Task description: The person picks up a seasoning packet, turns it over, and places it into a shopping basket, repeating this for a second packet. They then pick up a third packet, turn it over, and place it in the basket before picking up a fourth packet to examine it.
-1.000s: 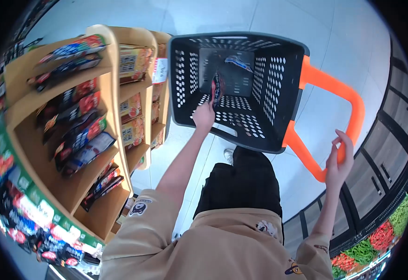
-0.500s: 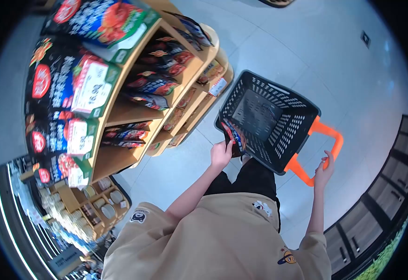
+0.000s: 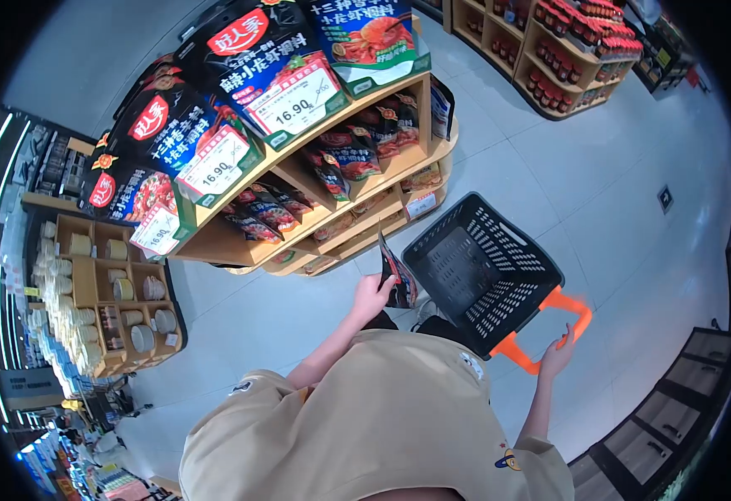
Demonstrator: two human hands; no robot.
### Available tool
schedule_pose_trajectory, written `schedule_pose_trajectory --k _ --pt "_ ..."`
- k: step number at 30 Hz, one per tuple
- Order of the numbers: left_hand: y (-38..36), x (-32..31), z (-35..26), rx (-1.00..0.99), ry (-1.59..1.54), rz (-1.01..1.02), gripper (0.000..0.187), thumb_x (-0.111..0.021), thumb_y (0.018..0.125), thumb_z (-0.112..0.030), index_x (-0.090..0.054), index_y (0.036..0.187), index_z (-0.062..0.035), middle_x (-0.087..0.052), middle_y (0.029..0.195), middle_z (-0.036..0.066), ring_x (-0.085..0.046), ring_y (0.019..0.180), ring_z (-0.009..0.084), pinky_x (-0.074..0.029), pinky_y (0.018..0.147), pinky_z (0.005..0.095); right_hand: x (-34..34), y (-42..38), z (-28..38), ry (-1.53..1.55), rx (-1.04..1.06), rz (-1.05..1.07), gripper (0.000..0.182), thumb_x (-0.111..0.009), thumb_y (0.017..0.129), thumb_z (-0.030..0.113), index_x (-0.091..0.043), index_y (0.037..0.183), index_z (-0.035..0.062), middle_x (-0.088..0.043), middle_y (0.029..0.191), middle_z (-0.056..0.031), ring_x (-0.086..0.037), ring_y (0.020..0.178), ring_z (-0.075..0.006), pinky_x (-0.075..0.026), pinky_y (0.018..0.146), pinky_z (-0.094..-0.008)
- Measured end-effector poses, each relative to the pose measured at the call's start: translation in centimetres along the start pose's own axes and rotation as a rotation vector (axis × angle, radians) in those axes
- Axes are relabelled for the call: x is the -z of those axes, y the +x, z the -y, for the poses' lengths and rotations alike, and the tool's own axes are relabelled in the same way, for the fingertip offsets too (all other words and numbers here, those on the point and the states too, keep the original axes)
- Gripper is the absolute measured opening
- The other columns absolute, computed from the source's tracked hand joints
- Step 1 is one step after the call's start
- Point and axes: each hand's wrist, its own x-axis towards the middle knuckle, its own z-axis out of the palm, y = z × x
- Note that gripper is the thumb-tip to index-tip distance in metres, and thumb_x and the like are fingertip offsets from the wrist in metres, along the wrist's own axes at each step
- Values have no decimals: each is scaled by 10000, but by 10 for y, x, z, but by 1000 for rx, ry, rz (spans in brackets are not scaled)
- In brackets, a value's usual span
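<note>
My left hand [image 3: 371,296] grips a dark seasoning packet [image 3: 397,275] with red and blue print, held upright just left of the basket. My right hand [image 3: 557,355] is wrapped round the orange handle [image 3: 578,311] of a black perforated shopping basket [image 3: 499,280]. The basket tilts with its open top toward me, and its inside shows no goods. Ahead on the left, a wooden shelf [image 3: 307,138] holds similar packets [image 3: 349,154] in its compartments, behind large packet-shaped signs [image 3: 274,63] with price labels.
Another wooden shelf [image 3: 570,58] with red-lidded jars stands at the upper right. On the left, a rack [image 3: 136,288] holds bowls and rolls. Low cabinets [image 3: 666,413] curve along the lower right. Grey floor tiles [image 3: 541,159] lie between them.
The view has swung left and up, bringing the jar shelf into sight. The packet has moved out from over the basket's edge to its left side. Both hands keep their holds.
</note>
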Motion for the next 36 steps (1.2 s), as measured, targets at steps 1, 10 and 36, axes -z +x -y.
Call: schedule_pose_trajectory --k 1,10,36 --pt "4 7 -3 4 -130 44 310 -488 789 -253 -541 652 20 -510 509 129 -498 464 218 -384 459 326 1 0 1 -3 21 -9 484 -443 680 -57 -422 1126 129 -472 976 -113 -446 907 -226 -353 779 -333" --pt "28 84 -48 28 -1109 573 306 -509 755 -184 -515 962 41 -573 886 96 -545 782 139 -412 727 242 -6 -11 127 -46 452 55 687 -637 645 230 -292 1219 76 -285 1222 -186 -260 1138 -313 -210 924 -406" --pt "51 119 -69 -92 -2188 787 634 -366 757 -500 -383 1154 -5 -483 1091 150 -499 958 256 -382 846 355 -63 -95 277 1379 -161 1378 498 -574 687 13 -327 1119 11 -466 1060 -97 -473 974 -206 -389 830 -353"
